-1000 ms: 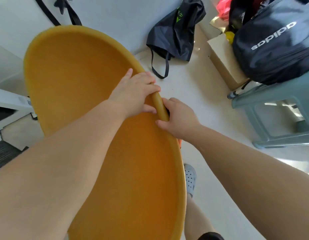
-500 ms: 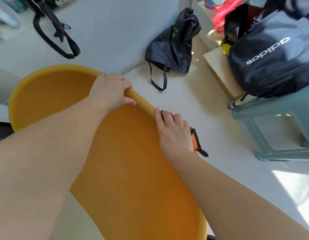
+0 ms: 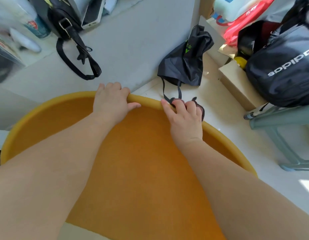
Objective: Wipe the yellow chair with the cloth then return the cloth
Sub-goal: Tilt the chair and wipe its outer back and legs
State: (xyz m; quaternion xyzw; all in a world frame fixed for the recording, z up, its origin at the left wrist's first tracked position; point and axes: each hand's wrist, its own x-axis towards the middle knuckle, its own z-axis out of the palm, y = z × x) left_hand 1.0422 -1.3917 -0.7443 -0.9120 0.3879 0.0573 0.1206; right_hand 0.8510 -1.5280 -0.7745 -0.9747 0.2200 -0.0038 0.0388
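The yellow chair (image 3: 141, 170) fills the lower middle of the head view, its curved rim running across the centre. My left hand (image 3: 114, 101) is closed over the top of the rim, fingers curled over the far side. Just to its right, my right hand (image 3: 183, 116) presses a small dark cloth (image 3: 200, 109) against the rim; the cloth peeks out past my fingers and is mostly hidden under them.
A black drawstring bag (image 3: 185, 61) lies on the pale floor beyond the rim. At the right a black backpack (image 3: 285, 70) sits on a teal stool (image 3: 271, 122), beside a cardboard box (image 3: 236, 84). A black strap bag (image 3: 76, 49) hangs at the upper left.
The chair has swung so its rim now runs across the view. My left hand slid along the rim, and my right hand followed, the dark cloth now showing beneath its fingers.
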